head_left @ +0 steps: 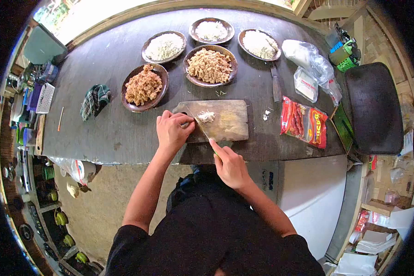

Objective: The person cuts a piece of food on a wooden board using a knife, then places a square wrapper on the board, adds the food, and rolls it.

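Note:
My right hand (231,165) is closed round the handle of a knife (202,126), its blade slanting up and left over a worn wooden cutting board (234,120). Beside the blade, my left hand (174,131) has its fingers bent and pressed together at the board's left side. What they pinch is mostly hidden under the fingertips. A small heap of whitish shreds (206,116) lies on the board just right of the blade.
Beyond the board stand brown plates with brown pieces (143,86), (210,66) and whitish chopped food (165,47). A checked cloth (95,101) lies left. At right are a second knife (276,85), a red packet (303,122), plastic bags (310,60) and a black chair (373,108).

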`<control>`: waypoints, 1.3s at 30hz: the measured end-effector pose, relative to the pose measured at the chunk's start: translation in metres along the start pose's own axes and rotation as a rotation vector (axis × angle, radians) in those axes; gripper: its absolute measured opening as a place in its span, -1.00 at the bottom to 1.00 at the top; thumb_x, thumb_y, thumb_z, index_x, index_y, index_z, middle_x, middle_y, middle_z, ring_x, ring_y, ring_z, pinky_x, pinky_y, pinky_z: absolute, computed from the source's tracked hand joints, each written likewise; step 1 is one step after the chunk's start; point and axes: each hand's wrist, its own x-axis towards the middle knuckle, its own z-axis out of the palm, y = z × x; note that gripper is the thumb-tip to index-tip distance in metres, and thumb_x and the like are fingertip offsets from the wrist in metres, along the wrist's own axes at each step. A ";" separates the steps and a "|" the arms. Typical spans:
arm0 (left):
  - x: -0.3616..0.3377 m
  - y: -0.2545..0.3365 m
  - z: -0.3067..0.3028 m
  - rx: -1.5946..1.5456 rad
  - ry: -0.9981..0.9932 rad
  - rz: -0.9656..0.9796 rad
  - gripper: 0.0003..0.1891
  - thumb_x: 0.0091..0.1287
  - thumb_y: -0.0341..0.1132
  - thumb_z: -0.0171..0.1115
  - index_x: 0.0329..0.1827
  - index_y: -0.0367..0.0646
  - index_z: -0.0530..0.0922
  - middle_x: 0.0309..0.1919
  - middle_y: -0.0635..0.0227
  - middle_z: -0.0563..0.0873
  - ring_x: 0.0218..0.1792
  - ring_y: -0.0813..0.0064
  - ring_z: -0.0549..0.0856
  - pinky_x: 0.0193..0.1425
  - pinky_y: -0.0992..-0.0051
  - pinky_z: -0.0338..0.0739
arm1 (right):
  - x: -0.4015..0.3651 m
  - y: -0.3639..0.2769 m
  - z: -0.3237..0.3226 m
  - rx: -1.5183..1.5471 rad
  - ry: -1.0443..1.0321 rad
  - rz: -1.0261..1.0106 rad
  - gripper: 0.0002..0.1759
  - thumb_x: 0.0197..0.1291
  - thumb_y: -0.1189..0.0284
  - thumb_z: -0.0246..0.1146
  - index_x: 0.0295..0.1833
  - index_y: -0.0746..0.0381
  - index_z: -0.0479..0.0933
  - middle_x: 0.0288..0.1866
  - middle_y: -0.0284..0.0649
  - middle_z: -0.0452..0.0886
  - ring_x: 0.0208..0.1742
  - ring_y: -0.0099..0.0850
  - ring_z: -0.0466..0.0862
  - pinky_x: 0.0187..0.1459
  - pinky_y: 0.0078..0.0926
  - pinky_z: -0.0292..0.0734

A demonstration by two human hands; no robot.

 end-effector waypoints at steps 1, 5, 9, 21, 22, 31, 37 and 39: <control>0.000 -0.001 0.001 -0.013 0.012 0.003 -0.87 0.14 -0.15 0.55 -0.31 0.11 0.86 -0.23 0.62 0.87 -0.18 0.41 0.61 0.00 0.34 0.41 | 0.002 0.000 0.002 -0.006 0.013 0.010 -0.35 0.39 0.50 0.28 0.58 0.04 0.40 -0.30 -0.03 0.58 -0.32 0.03 0.69 -0.27 -0.03 0.60; 0.003 -0.005 -0.008 -0.002 0.017 0.020 -0.89 0.16 -0.15 0.54 -0.32 0.11 0.86 -0.26 0.63 0.86 -0.21 0.42 0.60 -0.03 0.34 0.41 | 0.013 -0.004 0.005 0.013 0.059 0.010 -0.38 0.38 0.52 0.28 0.55 0.03 0.45 -0.31 -0.03 0.57 -0.32 0.05 0.67 -0.28 -0.01 0.58; 0.003 -0.006 -0.006 -0.018 0.026 0.009 -0.89 0.16 -0.14 0.54 -0.32 0.11 0.86 -0.27 0.63 0.86 -0.22 0.41 0.59 -0.04 0.34 0.41 | 0.006 0.001 0.005 0.027 0.081 -0.011 -0.38 0.38 0.52 0.28 0.55 0.04 0.46 -0.31 -0.03 0.57 -0.33 0.04 0.66 -0.28 -0.02 0.57; 0.003 -0.004 -0.005 -0.016 0.021 0.007 -0.87 0.13 -0.14 0.55 -0.32 0.09 0.86 -0.26 0.60 0.86 -0.23 0.39 0.61 -0.04 0.34 0.43 | 0.004 -0.003 0.006 -0.042 0.025 0.018 -0.38 0.42 0.48 0.24 0.57 0.01 0.42 -0.31 -0.05 0.56 -0.34 0.05 0.67 -0.29 0.00 0.60; 0.003 -0.003 -0.007 -0.007 0.015 0.008 -0.87 0.13 -0.15 0.56 -0.31 0.09 0.87 -0.26 0.60 0.86 -0.23 0.40 0.61 -0.04 0.34 0.43 | 0.006 -0.001 0.008 -0.065 0.041 -0.011 -0.38 0.42 0.46 0.24 0.58 0.03 0.40 -0.31 -0.03 0.55 -0.39 0.04 0.68 -0.32 0.00 0.63; 0.000 -0.002 -0.005 -0.028 0.025 -0.013 -0.88 0.11 -0.16 0.57 -0.33 0.11 0.87 -0.31 0.59 0.86 -0.25 0.39 0.63 -0.04 0.34 0.43 | -0.001 0.000 0.001 -0.020 0.057 -0.014 -0.37 0.41 0.50 0.25 0.58 0.03 0.41 -0.31 -0.06 0.55 -0.37 0.02 0.65 -0.32 -0.02 0.58; 0.000 -0.004 -0.001 -0.022 0.037 0.007 -0.88 0.09 -0.17 0.58 -0.34 0.10 0.86 -0.29 0.60 0.86 -0.26 0.39 0.64 -0.08 0.32 0.44 | -0.002 -0.002 0.002 0.010 0.041 -0.017 -0.36 0.41 0.50 0.25 0.58 0.03 0.41 -0.32 -0.05 0.55 -0.37 0.02 0.65 -0.31 -0.02 0.58; 0.000 -0.004 -0.001 -0.015 0.036 0.011 -0.88 0.10 -0.17 0.58 -0.34 0.09 0.86 -0.29 0.60 0.87 -0.27 0.39 0.64 -0.08 0.32 0.44 | 0.001 -0.001 0.004 -0.002 0.034 -0.007 -0.37 0.41 0.50 0.25 0.58 0.03 0.41 -0.32 -0.05 0.55 -0.36 0.03 0.65 -0.31 -0.01 0.58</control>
